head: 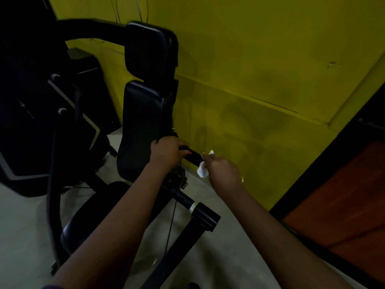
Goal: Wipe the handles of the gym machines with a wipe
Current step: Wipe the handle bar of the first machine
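Note:
A short black handle (192, 156) sticks out to the right from behind the gym machine's black back pads (143, 126). My left hand (167, 153) grips the inner end of that handle. My right hand (223, 170) holds a crumpled white wipe (202, 171) wrapped against the handle's outer end. Part of the wipe shows above my fingers and part below them.
The machine's black frame bar (195, 207) with a silver band runs below my arms. A round black seat (83, 222) sits lower left. A yellow wall (260, 80) stands close behind the handle. A brown door (343, 195) is at right. The floor (25, 236) is grey concrete.

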Demonstrator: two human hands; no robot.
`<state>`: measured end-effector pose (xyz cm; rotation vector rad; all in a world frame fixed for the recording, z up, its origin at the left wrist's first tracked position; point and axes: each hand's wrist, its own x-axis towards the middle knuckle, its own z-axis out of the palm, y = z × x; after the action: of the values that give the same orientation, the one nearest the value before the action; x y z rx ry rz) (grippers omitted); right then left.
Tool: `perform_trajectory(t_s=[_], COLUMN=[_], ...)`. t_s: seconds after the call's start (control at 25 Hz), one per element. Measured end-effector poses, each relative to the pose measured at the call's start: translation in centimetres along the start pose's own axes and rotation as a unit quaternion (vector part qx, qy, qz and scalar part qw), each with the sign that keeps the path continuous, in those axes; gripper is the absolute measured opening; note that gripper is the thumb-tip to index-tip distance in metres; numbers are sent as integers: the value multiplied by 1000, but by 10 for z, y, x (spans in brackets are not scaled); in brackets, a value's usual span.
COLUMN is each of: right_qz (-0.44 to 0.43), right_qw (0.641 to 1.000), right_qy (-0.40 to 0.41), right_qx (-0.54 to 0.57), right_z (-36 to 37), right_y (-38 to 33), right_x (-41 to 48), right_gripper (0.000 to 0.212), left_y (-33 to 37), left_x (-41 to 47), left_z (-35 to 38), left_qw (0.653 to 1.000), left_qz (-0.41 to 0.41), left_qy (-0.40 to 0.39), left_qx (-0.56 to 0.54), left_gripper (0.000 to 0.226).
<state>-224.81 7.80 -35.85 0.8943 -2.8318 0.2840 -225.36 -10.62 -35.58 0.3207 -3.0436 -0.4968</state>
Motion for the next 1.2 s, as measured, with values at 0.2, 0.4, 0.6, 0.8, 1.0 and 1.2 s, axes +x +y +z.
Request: perform_trajectory(t_s=[0.2,0.4,0.6,0.8,1.0,1.2], right_qz=[-101,60,136,169,-51,-112], right_qw=[995,987,890,891,974,951], right_qy=[19,-80,-223,-224,113,287], right_qx=[18,128,375,357,192,27], right_z=[-8,-9,-6,-11,14,46], right_y=[43,58,64,83,69,66], right_x=[-10,3,21,-10,-57,-83], right_gripper=[15,42,43,34,28,29], left_y=[2,4,6,4,6,11], left_x=[-4,-3,-3,-2,-1,-3], left_z=[-4,-2,-6,-7,-5,-6], left_qw=[998,995,993,992,993,997], left_qz=[-18,-37,-55,-57,-62,-55], left_qy=[15,14,13,22,23,5], left_qx=[-58,-86,-103,-106,-97,-48], left_gripper=[29,27,25,24,24,29])
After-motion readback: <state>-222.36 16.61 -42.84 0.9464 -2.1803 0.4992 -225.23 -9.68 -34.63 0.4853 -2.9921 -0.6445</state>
